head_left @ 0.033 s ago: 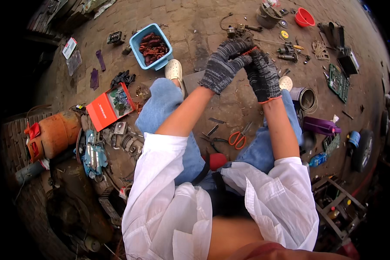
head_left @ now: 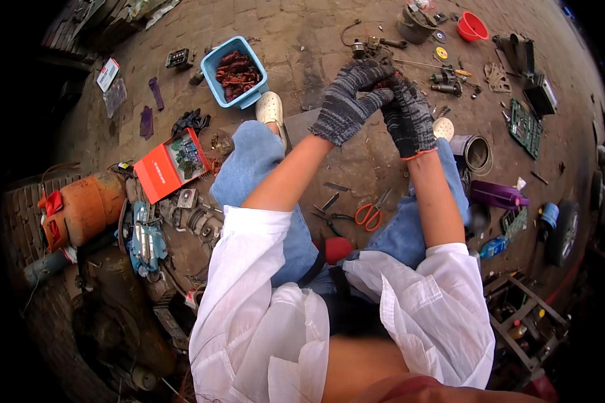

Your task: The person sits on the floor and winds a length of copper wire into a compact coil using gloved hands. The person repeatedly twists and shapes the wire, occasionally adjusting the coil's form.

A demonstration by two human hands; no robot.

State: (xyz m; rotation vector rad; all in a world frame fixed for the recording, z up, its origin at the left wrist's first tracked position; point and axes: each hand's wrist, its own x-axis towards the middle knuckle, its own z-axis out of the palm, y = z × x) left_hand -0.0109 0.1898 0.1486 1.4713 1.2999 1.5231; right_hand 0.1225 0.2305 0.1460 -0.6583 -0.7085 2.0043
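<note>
In front of me, above the brick floor, both my hands meet in grey-and-black knitted gloves. My left hand (head_left: pixel 351 99) and my right hand (head_left: pixel 407 111) are closed around a small reddish wire-like bundle (head_left: pixel 383 84). Most of it is hidden by the gloves, so its exact kind is unclear. Left of my hands stands a light-blue plastic tub (head_left: pixel 205 67) holding tangled reddish-brown wire coils (head_left: pixel 236 75). Just beyond my fingers lies a metal motor-like part (head_left: pixel 359 50) with a cable.
Between my legs lie orange-handled scissors (head_left: pixel 368 216) and pliers (head_left: pixel 333 217). At left are an open red box (head_left: pixel 160 173) and an orange gas cylinder (head_left: pixel 91 207). To the right lie a screwdriver (head_left: pixel 461 72), a green tool case (head_left: pixel 525 129) and a purple jug (head_left: pixel 497 195).
My gloved fingers have shifted slightly around the reddish bundle, and less of its bright orange-red strand shows between them. My arms stay in nearly the same place.
</note>
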